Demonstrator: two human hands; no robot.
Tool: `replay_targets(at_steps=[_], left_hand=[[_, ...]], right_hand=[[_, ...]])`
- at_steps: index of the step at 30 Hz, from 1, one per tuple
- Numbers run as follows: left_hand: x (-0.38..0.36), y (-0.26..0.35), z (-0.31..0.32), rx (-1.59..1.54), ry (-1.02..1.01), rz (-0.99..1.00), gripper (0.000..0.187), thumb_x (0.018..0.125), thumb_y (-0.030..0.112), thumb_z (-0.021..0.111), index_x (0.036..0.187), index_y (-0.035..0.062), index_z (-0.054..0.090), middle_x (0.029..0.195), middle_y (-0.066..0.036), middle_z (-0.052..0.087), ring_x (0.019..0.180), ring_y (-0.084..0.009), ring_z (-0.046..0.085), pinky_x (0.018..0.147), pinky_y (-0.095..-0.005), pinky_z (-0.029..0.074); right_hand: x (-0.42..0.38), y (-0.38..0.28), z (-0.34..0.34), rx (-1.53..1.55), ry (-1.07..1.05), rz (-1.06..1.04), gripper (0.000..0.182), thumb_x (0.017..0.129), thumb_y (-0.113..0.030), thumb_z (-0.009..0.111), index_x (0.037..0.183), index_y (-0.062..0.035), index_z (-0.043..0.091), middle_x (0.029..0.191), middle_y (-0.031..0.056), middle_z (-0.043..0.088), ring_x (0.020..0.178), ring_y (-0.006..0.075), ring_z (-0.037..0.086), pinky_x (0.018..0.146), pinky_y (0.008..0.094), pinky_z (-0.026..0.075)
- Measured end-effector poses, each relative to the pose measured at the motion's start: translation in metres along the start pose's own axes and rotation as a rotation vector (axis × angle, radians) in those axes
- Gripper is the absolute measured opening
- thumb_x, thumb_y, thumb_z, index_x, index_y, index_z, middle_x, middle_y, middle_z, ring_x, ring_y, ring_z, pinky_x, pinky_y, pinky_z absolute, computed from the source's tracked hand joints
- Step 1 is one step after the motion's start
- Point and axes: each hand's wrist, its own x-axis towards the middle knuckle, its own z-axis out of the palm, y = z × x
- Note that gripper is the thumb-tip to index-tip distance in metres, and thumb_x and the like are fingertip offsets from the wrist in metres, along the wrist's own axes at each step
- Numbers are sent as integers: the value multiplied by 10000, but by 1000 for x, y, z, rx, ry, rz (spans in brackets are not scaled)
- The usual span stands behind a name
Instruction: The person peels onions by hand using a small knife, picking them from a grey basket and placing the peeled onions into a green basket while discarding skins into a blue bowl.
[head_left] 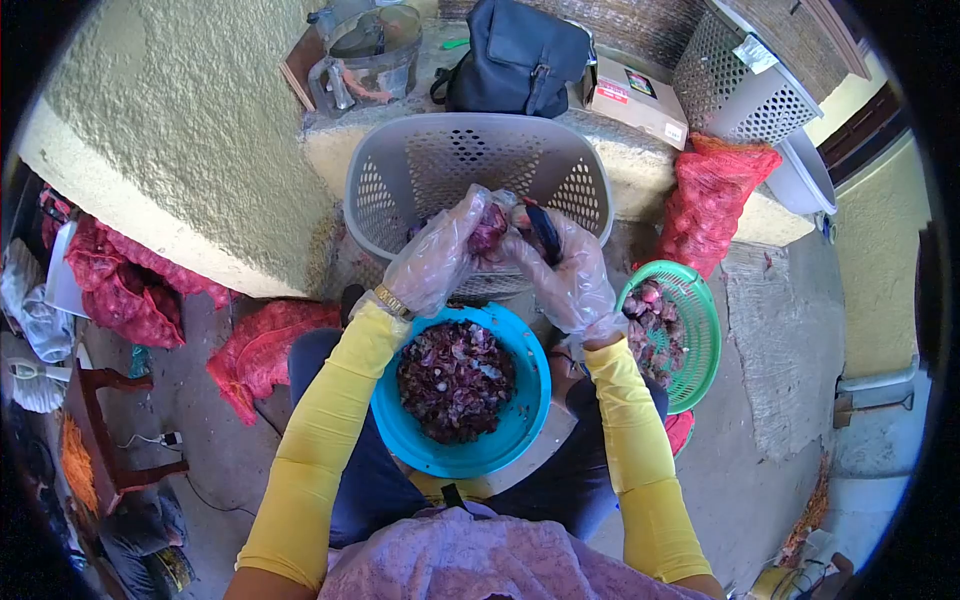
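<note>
My left hand [437, 258], in a clear plastic glove, is closed around a purple-red onion [488, 230]. Close beside it, my gloved right hand [576, 275] grips a dark-handled knife [543, 235] against the onion; the blade is mostly hidden. Both hands are over the near rim of a grey perforated basket [480, 125], whose contents are largely covered by my hands. Below them, a blue basin [460, 460] holds a heap of dark onion peelings [455, 380]. Right of my right hand, a green basket [708, 340] contains several onions [652, 320].
Red mesh sacks [708, 200] of onions stand at right and lie at left, including one sack [265, 345] near my knee. Behind the grey basket, a black bag [525, 60] and a cardboard box [635, 100] rest on a ledge. A wooden stool [105, 425] is at left.
</note>
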Motion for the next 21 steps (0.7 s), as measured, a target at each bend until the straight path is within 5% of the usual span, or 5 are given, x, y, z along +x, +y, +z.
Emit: replay_targets(at_steps=[2, 8, 10, 16, 21], left_hand=[[1, -4, 3, -28, -18, -11, 518, 1153, 486, 365, 1259, 61, 640, 1057, -31, 671, 944, -100, 623, 853, -302, 546], [-1, -5, 11, -67, 46, -27, 504, 1155, 477, 363, 1329, 63, 592, 1124, -18, 636, 974, -95, 607, 887, -292, 547], [0, -10, 3, -31, -28, -6, 561, 1147, 487, 370, 1468, 57, 531, 1247, -64, 674, 1073, -144, 647, 938, -338, 557], [-1, -19, -4, 66, 34, 37, 541, 1151, 472, 370, 1462, 61, 537, 1207, -50, 676, 1054, -127, 643, 920, -307, 548], [-1, -8, -6, 35, 112, 51, 574, 1134, 509, 399, 1461, 55, 530, 1201, -67, 676, 1066, -159, 649, 951, -343, 542]], right_hand=[[3, 11, 8, 113, 45, 3, 300, 934, -94, 774, 1204, 22, 716, 1043, 163, 755, 915, 255, 725, 868, 381, 559], [8, 2, 3, -139, 39, -112, 205, 909, -83, 776, 1088, 14, 746, 963, 188, 724, 882, 331, 722, 812, 411, 549], [9, 7, 6, -194, 59, -67, 177, 912, -89, 765, 1041, 24, 722, 945, 217, 714, 857, 346, 712, 791, 435, 538], [6, 11, 14, -222, 39, -102, 191, 946, -120, 718, 1053, 34, 681, 912, 244, 703, 848, 390, 697, 783, 459, 529], [0, 3, 8, -173, -172, -21, 175, 987, -131, 685, 1070, 23, 682, 885, 169, 667, 826, 242, 640, 804, 386, 516]])
